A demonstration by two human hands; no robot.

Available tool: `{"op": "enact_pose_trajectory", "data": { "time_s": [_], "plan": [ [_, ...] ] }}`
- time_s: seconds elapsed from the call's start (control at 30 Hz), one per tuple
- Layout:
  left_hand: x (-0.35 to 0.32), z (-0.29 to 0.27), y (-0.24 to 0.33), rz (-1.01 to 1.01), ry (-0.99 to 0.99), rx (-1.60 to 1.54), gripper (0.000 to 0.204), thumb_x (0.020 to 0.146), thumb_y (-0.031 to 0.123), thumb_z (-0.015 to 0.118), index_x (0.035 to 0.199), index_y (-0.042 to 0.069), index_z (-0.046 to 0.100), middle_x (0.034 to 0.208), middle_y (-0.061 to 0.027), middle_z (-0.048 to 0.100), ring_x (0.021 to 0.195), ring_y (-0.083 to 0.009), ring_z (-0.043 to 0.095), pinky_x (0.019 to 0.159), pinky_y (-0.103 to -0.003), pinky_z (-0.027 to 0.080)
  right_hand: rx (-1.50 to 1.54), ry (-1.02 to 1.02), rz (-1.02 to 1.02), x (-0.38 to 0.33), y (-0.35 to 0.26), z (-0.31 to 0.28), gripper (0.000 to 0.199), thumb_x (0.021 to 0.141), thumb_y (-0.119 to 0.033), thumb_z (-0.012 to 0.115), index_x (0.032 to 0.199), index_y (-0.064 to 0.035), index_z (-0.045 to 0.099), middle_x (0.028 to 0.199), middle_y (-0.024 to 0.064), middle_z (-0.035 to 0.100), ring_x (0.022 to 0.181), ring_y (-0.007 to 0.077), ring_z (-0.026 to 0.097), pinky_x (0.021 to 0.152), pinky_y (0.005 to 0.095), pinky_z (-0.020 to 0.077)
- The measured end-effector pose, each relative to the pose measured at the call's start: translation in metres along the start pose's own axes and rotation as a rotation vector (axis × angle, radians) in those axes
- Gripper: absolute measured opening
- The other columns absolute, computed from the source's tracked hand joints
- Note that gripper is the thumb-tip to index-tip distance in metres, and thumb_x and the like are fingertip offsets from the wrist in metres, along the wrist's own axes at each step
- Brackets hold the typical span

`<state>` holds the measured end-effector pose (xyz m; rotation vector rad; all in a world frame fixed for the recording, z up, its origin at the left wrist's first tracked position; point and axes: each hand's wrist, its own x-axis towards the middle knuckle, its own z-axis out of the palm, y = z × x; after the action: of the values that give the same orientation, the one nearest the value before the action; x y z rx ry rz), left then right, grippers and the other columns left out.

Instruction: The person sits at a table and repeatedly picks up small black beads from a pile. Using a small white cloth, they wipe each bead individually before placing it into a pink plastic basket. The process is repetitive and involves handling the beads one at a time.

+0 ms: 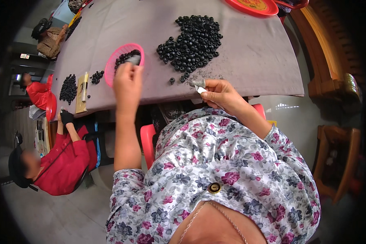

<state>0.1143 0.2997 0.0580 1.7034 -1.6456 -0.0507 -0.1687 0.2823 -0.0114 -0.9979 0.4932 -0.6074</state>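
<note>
My left hand (pixel 128 83) is over the near right side of a pink basket (pixel 109 67) with black beads (pixel 125 57) in it. Its fingers are bent, and a grey-white blur covers the fingertips, so whether it grips anything is unclear. Lower and to the right, my right hand (pixel 225 96) is closed at the table's near edge. Thumb and index finger pinch a small white piece (pixel 201 90) whose kind I cannot make out. Grey wrapping covers a fingertip there. Beyond it spreads a big heap of round black beads (pixel 195 42), with dark crumbs (pixel 205 75) on the cloth.
A grey cloth covers the table (pixel 268 61). Farther left lie a smaller bead pile (pixel 68 88) and a yellow packet (pixel 82 93). A red tray (pixel 254 6) stands at the far right. A person in red (pixel 65 164) works at the left; others sit beyond.
</note>
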Motion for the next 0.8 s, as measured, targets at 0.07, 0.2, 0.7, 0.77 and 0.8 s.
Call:
{"op": "enact_pose_trajectory", "data": {
  "time_s": [0.07, 0.2, 0.7, 0.77, 0.8],
  "plan": [
    [-0.020, 0.023, 0.021, 0.087, -0.153, -0.070, 0.019, 0.086, 0.011, 0.066, 0.102, 0.001, 0.067, 0.081, -0.0058, 0.059, 0.067, -0.0115, 0.054, 0.061, -0.026, 0.045, 0.025, 0.022, 0.007, 0.001, 0.001, 0.001, 0.009, 0.093, -0.014, 0.061, 0.089, -0.0052, 0.060, 0.069, -0.0024, 0.054, 0.052, 0.0013, 0.041, 0.045, 0.0183, 0.0285],
    [-0.041, 0.051, 0.024, 0.039, -0.286, -0.086, 0.018, 0.081, 0.012, 0.070, 0.090, 0.000, 0.060, 0.080, -0.0114, 0.057, 0.067, -0.0239, 0.059, 0.061, -0.035, 0.047, 0.027, 0.034, 0.008, 0.000, 0.000, 0.002, 0.009, 0.093, -0.013, 0.060, 0.089, -0.0049, 0.060, 0.068, -0.0023, 0.055, 0.052, 0.0013, 0.042, 0.044, 0.0181, 0.0282],
    [-0.037, 0.064, 0.009, 0.008, -0.229, -0.052, 0.019, 0.079, 0.010, 0.071, 0.085, -0.004, 0.059, 0.073, -0.0096, 0.054, 0.061, -0.0190, 0.054, 0.059, -0.031, 0.045, 0.010, 0.021, 0.006, 0.001, 0.006, 0.000, 0.012, 0.093, -0.015, 0.060, 0.086, -0.0055, 0.059, 0.067, -0.0028, 0.054, 0.050, 0.0011, 0.041, 0.043, 0.0184, 0.0273],
    [-0.036, 0.065, 0.009, 0.008, -0.238, -0.031, 0.020, 0.080, 0.011, 0.071, 0.085, -0.004, 0.059, 0.074, -0.0083, 0.056, 0.061, -0.0175, 0.054, 0.058, -0.030, 0.044, 0.015, 0.031, 0.011, 0.001, 0.004, 0.000, 0.012, 0.093, -0.014, 0.060, 0.085, -0.0060, 0.059, 0.066, -0.0027, 0.054, 0.049, 0.0012, 0.041, 0.043, 0.0186, 0.0273],
    [-0.035, 0.065, 0.010, 0.009, -0.243, -0.021, 0.020, 0.081, 0.011, 0.071, 0.084, -0.004, 0.059, 0.074, -0.0076, 0.056, 0.062, -0.0167, 0.054, 0.058, -0.029, 0.044, -0.001, 0.025, 0.006, 0.001, 0.005, -0.001, 0.010, 0.093, -0.014, 0.060, 0.089, -0.0051, 0.060, 0.067, -0.0031, 0.053, 0.050, 0.0012, 0.041, 0.043, 0.0185, 0.0277]
  ]
}}
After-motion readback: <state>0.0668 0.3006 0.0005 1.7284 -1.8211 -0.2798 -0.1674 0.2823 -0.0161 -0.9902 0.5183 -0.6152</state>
